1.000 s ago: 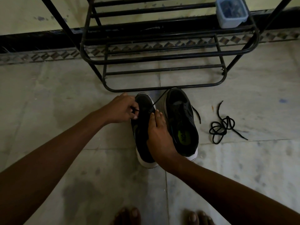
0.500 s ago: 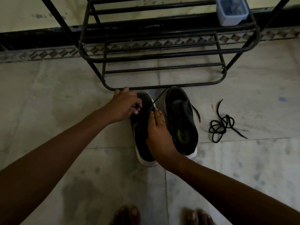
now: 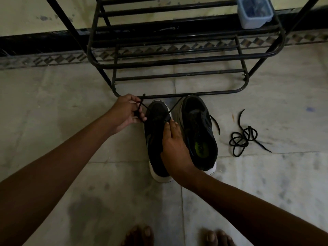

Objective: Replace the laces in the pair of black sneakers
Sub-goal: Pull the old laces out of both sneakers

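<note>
Two black sneakers with white soles stand side by side on the floor, toes toward the rack. My left hand (image 3: pixel 126 112) is beside the toe of the left sneaker (image 3: pixel 156 132) and pinches a black lace (image 3: pixel 142 103) that runs taut from that shoe. My right hand (image 3: pixel 174 144) presses down on the left sneaker's upper, fingers near the eyelets. The right sneaker (image 3: pixel 198 128) shows a green insole and a loose lace end on its right. A tangled black lace (image 3: pixel 243 137) lies on the floor further right.
A black metal shoe rack (image 3: pixel 177 59) stands just beyond the sneakers, against the wall. A pale blue plastic box (image 3: pixel 254 12) sits on the rack's upper right. My bare toes (image 3: pixel 140 236) show at the bottom edge. The floor is pale stone tile.
My left hand has drawn away from the left sneaker's toe to the left and up, pulling the lace out taut. My right hand has stayed on the shoe.
</note>
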